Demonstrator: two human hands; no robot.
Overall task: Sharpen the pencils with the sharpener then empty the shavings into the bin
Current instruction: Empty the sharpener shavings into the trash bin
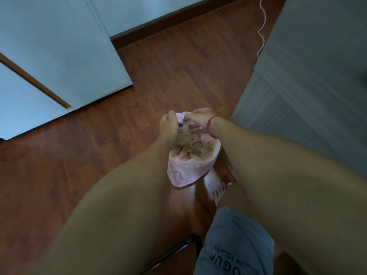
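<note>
At centre frame, a small pale pink object (181,118), too blurred to be named, is pinched between the curled fingers of the left hand (168,126) and the right hand (199,119). It is held above the pink-lined bin (178,175), where shavings (189,147) are heaped. A grey bed (307,86) is seen just right of the bin, a white cabinet (59,56) upper left.

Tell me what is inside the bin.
A pink liner and a heap of tan shavings. The left hand and right hand cover the far side of the bin; its bottom is hidden.
</note>
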